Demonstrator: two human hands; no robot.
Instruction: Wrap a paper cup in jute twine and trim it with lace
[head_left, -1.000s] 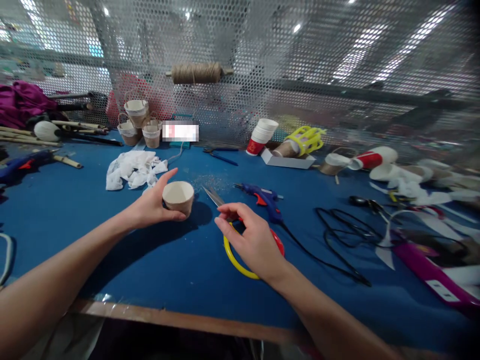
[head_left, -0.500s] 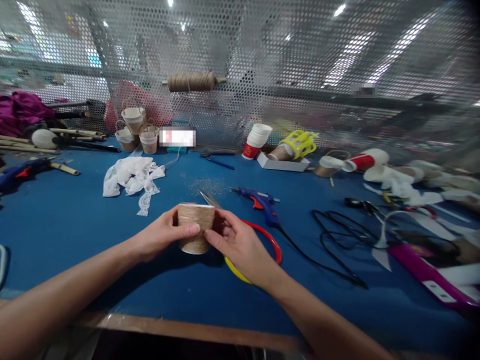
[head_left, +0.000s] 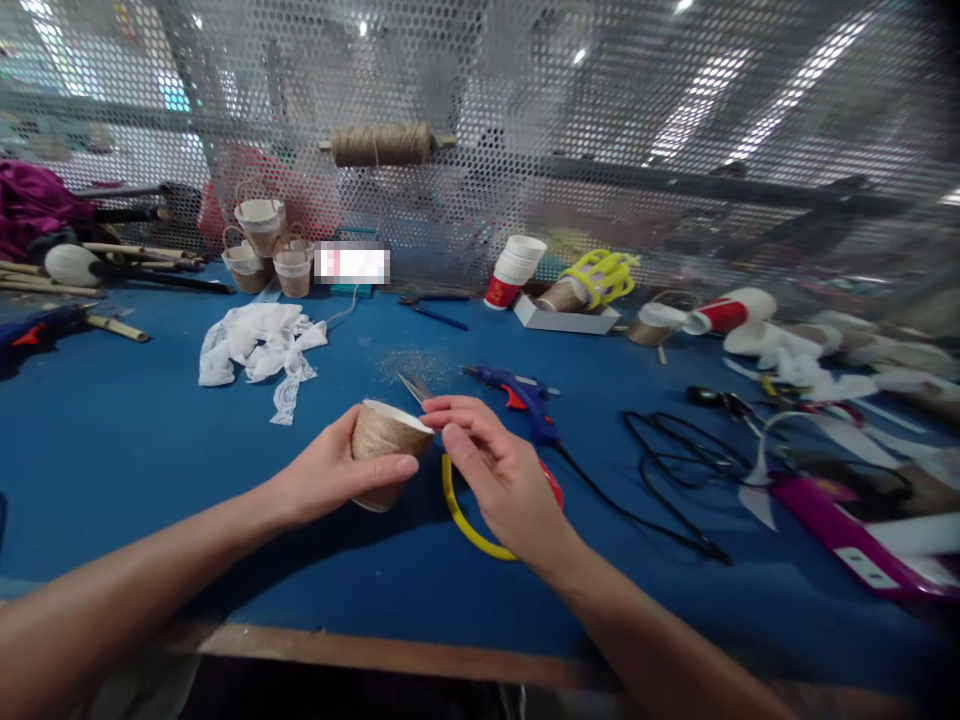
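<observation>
My left hand (head_left: 341,468) grips a paper cup wrapped in brown twine (head_left: 390,440), thumb across its front. The cup leans to the right, and its white rim and part of the inside show. Close beside the rim is my right hand (head_left: 499,470), fingers loosely stretched with the thumb apart from them; I cannot tell whether a fingertip touches the cup. Beneath the right hand lie scissors with a yellow and a red handle (head_left: 459,520), partly covered by it. Their blades point away from me. A blue glue gun (head_left: 517,395) rests just beyond.
White lace (head_left: 259,345) lies at the left, with small twine-wrapped baskets (head_left: 292,272) behind. Pliers (head_left: 439,312), stacked paper cups (head_left: 514,272) and a white box (head_left: 566,318) stand at the back. Black cable (head_left: 660,450) and a purple power strip (head_left: 840,530) are at the right. A twine spool (head_left: 382,146) hangs on the mesh.
My right hand has come off the cup's side and moved slightly right and up, its fingers straightening. The cup has tilted to the right in my left hand.
</observation>
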